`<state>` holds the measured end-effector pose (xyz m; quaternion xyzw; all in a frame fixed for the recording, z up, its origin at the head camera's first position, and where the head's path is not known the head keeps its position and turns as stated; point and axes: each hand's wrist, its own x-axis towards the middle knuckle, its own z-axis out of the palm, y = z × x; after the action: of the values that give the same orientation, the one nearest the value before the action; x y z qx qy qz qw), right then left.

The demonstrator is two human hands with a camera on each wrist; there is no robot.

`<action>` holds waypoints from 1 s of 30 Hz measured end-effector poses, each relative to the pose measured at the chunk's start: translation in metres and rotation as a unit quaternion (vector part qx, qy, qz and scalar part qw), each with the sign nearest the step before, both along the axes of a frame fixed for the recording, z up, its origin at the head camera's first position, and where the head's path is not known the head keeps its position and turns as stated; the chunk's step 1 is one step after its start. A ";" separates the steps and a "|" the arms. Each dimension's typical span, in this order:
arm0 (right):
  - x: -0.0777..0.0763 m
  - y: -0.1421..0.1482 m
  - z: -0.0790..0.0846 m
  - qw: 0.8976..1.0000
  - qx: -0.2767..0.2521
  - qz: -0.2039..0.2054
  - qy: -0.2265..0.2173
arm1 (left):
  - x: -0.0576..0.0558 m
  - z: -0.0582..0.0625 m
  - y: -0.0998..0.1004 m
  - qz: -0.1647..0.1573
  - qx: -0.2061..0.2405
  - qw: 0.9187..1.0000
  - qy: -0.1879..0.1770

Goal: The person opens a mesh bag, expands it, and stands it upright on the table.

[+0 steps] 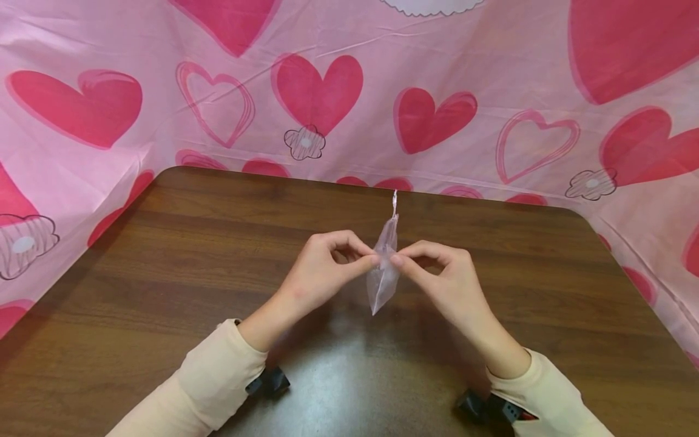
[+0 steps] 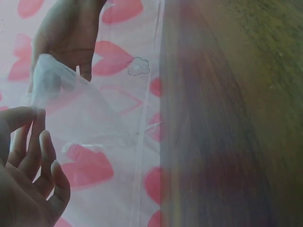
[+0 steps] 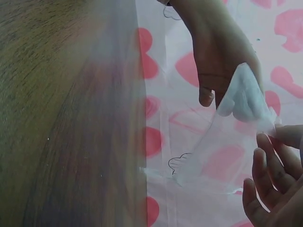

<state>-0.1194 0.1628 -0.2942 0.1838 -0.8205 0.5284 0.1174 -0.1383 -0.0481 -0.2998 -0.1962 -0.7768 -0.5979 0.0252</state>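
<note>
A clear, thin plastic bag (image 1: 382,285) hangs in the air over the middle of the table, its far end drawn into a narrow twisted tail. My left hand (image 1: 322,267) pinches the bag's near left side between thumb and forefinger. On the opposite side, my right hand (image 1: 455,279) pinches it the same way, the fingertips of both hands close together. The left wrist view shows the see-through film (image 2: 99,118) spreading from the fingertips towards the tail. In the right wrist view the bag (image 3: 218,156) narrows to a pointed corner at the top.
Beneath the hands lies a dark brown wooden table (image 1: 218,243) with rounded far corners. A pink cloth (image 1: 377,36) printed with hearts hangs behind and beside it. Black devices (image 1: 269,383) sit at both sleeve cuffs.
</note>
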 end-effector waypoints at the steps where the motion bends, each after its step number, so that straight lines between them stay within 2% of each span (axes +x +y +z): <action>1: 0.000 0.000 0.000 1.000 -0.002 -0.004 0.004 | 0.000 0.000 0.000 0.003 -0.003 1.000 0.002; 8: 0.000 -0.001 0.001 1.000 -0.018 -0.022 0.014 | 0.000 0.000 -0.001 0.017 -0.023 0.999 0.019; 17: -0.002 -0.001 -0.001 0.999 -0.023 -0.032 0.031 | 0.002 0.000 0.000 -0.019 -0.041 0.999 0.017; 22: -0.001 -0.003 -0.002 0.999 -0.019 -0.013 0.037 | 0.003 0.001 0.001 -0.027 -0.044 0.999 0.017; 30: 0.001 -0.003 -0.003 0.999 -0.017 0.016 0.041 | 0.002 0.002 0.000 -0.004 -0.048 0.998 0.032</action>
<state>-0.1183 0.1597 -0.2969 0.2168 -0.8029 0.5358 0.1457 -0.1362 -0.0483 -0.2975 -0.2192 -0.8026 -0.5535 0.0379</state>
